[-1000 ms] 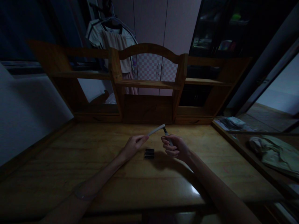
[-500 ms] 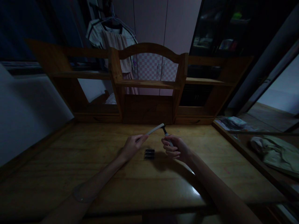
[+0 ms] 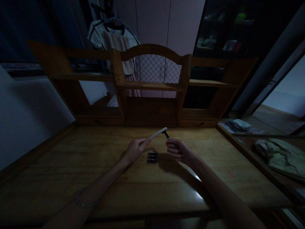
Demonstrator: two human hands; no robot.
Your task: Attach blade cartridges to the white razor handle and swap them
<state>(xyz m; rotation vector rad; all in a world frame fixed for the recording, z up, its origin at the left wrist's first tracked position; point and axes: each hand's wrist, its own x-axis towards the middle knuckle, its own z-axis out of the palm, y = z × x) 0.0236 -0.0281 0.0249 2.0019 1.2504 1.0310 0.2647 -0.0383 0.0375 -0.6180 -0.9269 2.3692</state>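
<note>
My left hand [image 3: 135,150] is closed round the near end of a slim, pale stick-like piece [image 3: 159,131], which slants up and to the right over the desk. My right hand [image 3: 179,150] has its fingers wrapped round the handle of a razor [image 3: 167,135] with a dark neck and head. The razor's head lies against or just under the pale piece near its far end; actual contact is hard to make out in the dim light. On the desk between the hands sits a small clear pack with several dark cartridges [image 3: 152,157].
The wooden desk [image 3: 107,190] carries a shelf unit [image 3: 152,86] along its back edge. To the right, a plastic-wrapped item [image 3: 240,124] and a pale green cloth [image 3: 281,156] lie beyond the raised desk edge. Clothes [image 3: 119,41] hang behind.
The razor's head has moved slightly left and down, from the tip of the pale piece to a spot along its underside. My left hand has barely moved.
</note>
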